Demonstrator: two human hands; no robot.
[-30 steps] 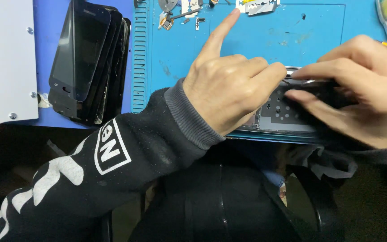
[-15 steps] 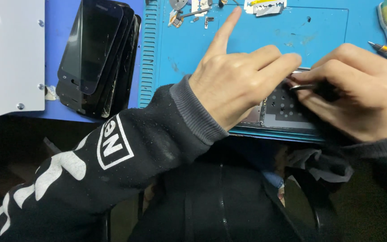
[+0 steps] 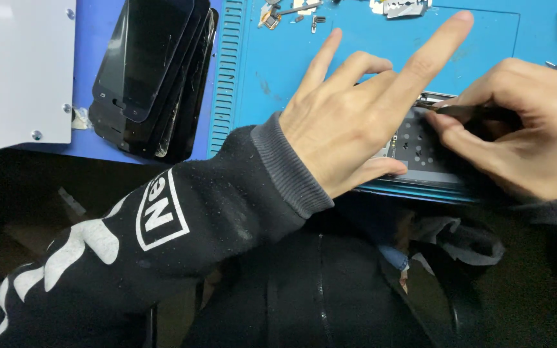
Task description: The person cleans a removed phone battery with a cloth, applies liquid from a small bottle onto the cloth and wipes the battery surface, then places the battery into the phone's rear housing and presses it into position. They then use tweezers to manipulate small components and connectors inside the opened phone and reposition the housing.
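Repair bench viewed from above. A flat grey phone frame [image 3: 423, 151], perforated with small round holes, is laid at the near edge of a blue rubber work mat [image 3: 265, 71] with a ribbed left border. The frame is steadied by the left hand [image 3: 356, 122]: its thumb is pressed along the frame's near edge, while the fingers are spread and raised, gripping nothing. A slim dark tool [image 3: 469, 111] is pinched in the closed fingers of the right hand [image 3: 517, 125], its tip laid on the frame's far edge. A stack of glossy black phone screens [image 3: 153, 77] is seen left of the mat, beside a white metal panel [image 3: 17, 71]. Small metal parts [image 3: 285, 11] are scattered at the mat's far side.
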